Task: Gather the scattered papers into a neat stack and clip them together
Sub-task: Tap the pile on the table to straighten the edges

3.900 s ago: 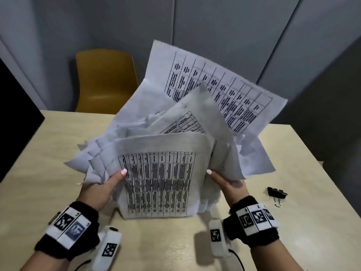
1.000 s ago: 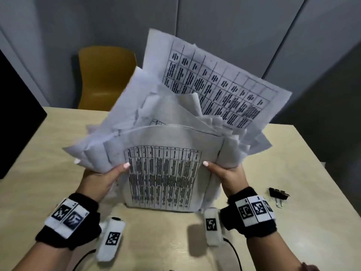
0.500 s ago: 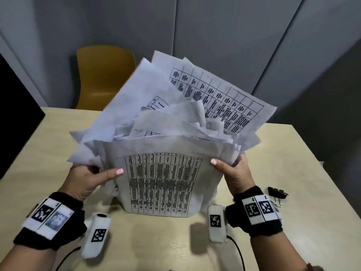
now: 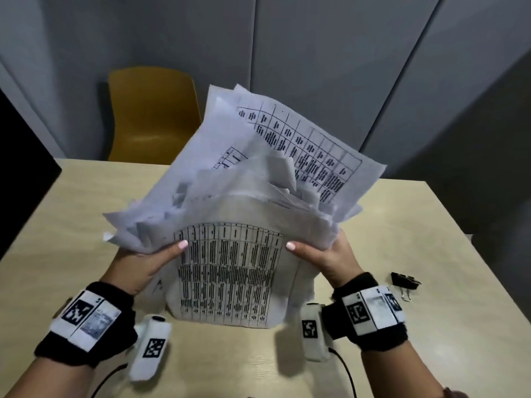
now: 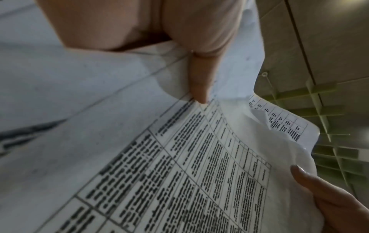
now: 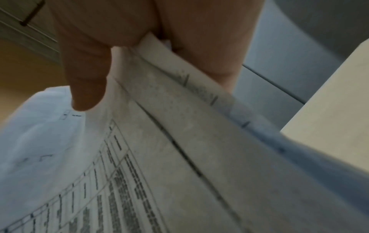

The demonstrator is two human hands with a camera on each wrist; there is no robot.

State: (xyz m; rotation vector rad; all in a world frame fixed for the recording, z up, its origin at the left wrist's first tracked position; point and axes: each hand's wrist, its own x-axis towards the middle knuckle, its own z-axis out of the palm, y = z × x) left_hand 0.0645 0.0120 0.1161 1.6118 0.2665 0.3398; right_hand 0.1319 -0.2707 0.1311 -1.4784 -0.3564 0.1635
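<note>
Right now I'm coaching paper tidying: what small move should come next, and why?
Probably tap the papers edge-down on the table. Both hands, left hand and right hand, grip the sides, but sheets fan out unevenly on top; the clip lies unused.

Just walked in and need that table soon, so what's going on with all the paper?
A person is gathering loose printed papers into one bundle. The left hand and right hand grip its two sides, thumbs on the front sheet, and hold it upright with its lower edge at the table. The sheets are still uneven and fan out at the top. A black binder clip lies on the table to the right, not yet used.
</note>
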